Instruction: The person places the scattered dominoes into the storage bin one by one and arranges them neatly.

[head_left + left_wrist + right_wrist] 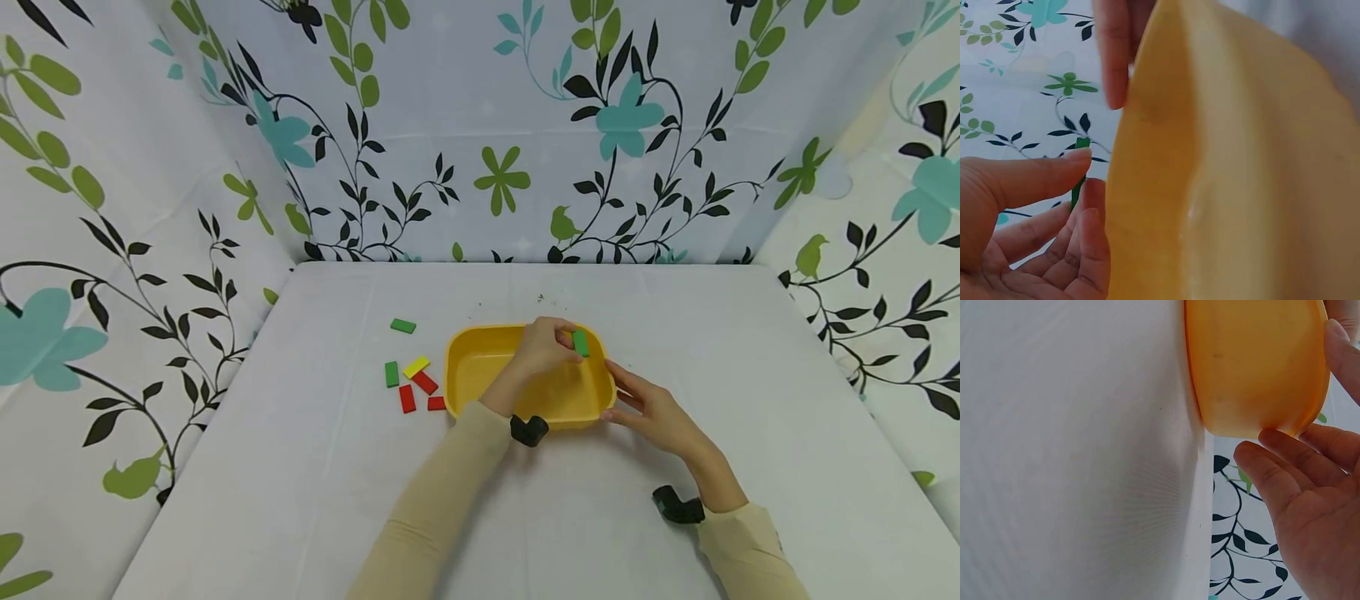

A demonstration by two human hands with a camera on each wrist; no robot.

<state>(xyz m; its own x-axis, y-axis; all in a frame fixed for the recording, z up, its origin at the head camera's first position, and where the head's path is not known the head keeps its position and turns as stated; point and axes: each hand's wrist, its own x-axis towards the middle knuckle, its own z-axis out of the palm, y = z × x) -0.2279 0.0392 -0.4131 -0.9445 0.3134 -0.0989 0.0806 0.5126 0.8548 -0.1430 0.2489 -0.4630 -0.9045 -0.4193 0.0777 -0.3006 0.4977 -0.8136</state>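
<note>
A yellow plastic tray (480,367) with rounded corners stands on the white table. Above its right end, my left hand (542,345) pinches a small green rectangular block (581,343) between thumb and fingers. The same green block (1081,145) shows partly behind the fingers in the left wrist view. My right hand (660,415) touches the tray's right end, its thumb near the front corner and its fingers toward the back. In the right wrist view those fingers (1300,459) lie fairly straight against the tray's outer wall.
Left of the tray lie loose blocks: a yellow one (416,367), red ones (407,398) and green ones (402,326). One red block (436,403) lies close against the tray's left side. A leaf-patterned cloth (450,125) hangs behind the table.
</note>
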